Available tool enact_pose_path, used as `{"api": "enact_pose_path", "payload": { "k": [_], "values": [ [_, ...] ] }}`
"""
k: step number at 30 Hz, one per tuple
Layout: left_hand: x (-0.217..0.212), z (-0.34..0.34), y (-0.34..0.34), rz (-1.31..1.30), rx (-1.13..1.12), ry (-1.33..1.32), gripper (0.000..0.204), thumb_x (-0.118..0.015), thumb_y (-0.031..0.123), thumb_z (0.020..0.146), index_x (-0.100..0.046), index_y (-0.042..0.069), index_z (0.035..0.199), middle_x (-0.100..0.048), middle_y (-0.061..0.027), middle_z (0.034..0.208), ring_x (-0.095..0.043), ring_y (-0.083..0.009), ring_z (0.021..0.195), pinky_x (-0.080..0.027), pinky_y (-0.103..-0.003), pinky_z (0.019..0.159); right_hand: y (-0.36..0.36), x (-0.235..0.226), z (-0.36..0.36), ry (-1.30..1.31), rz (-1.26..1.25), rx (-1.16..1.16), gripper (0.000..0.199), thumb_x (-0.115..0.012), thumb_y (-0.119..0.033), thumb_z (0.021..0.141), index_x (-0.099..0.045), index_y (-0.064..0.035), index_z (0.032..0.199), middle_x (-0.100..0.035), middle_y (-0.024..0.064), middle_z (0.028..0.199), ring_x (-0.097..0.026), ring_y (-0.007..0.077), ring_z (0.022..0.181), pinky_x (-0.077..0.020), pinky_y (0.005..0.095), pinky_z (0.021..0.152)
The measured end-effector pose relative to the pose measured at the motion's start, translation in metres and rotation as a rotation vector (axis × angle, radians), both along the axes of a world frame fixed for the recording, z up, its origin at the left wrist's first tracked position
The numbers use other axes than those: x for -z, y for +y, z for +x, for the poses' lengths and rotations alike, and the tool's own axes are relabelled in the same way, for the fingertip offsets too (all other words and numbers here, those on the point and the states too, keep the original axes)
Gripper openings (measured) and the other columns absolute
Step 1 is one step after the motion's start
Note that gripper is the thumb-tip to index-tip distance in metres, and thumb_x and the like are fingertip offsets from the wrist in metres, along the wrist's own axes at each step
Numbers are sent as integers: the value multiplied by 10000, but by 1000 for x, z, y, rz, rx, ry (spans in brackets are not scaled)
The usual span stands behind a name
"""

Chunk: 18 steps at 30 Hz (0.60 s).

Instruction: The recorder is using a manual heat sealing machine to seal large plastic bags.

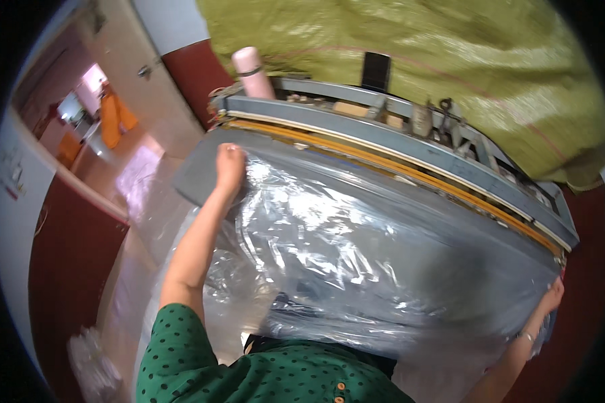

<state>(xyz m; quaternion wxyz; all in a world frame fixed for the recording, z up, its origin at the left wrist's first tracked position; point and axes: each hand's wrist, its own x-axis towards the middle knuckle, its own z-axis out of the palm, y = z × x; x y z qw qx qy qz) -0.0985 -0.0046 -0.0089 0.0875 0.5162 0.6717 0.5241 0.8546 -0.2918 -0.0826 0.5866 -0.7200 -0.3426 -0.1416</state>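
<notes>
1. While a large clear plastic bag [356, 248] lies spread across the grey worktop [195, 171], the person's left hand [230, 164] is clenched on its far left corner, knuckles up.
2. At the far right, the right hand [553, 295] grips the bag's other edge, fingers curled into the film; a thin bracelet [526, 336] circles that wrist.
3. Glossy and crumpled, the film throws white glare and hides most of what lies beneath; only a dark shape shows through near the person's body.
4. Just beyond the bag runs a long grey metal bar [396, 141] with an orange strip [383, 161] along its lower edge, curving with the lens.
5. Behind the bar stand a pink cylinder [252, 74] and a small dark upright panel [376, 70].
6. A bulky yellow-green woven sack [450, 60] fills the background.
7. Left of the worktop, an open doorway [81, 114] shows a shiny tiled floor.
8. A green, dark-dotted sleeve [181, 356] fills the lower edge.
</notes>
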Motion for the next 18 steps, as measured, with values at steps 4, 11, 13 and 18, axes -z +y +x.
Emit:
{"api": "enact_pose_path", "payload": {
  "k": [4,11,13,18],
  "values": [
    [10,-7,40,209,-57,-40,175,-457,195,901,-500,27,878,-538,-94,796,-509,-189,724,-437,-326,684,44,-9,-34,-65,-22,143,188,-583,-227,881,-649,-56,918,-614,8,831,-536,98,714,-444,246,661],
    [36,-39,105,126,-174,108,234,-474,212,889,-514,-18,895,-579,-182,836,-547,-297,762,-430,-381,734,112,-39,-95,52,14,3,170,-613,-192,863,-581,-28,831,-563,11,710,-508,98,648,-426,250,623],
    [40,-43,119,152,-119,136,236,-485,218,893,-515,-15,868,-577,-150,799,-540,-261,749,-429,-359,724,119,-40,-104,-18,29,77,172,-615,-184,861,-579,-19,829,-582,17,719,-524,107,672,-436,252,654],
    [43,-41,132,191,35,-95,204,-577,204,875,-517,45,763,-484,25,678,-400,-74,586,-350,-227,529,121,-44,-105,125,24,158,222,-677,-193,770,-569,-7,824,-593,36,720,-531,119,672,-441,253,670]
  ]
}}
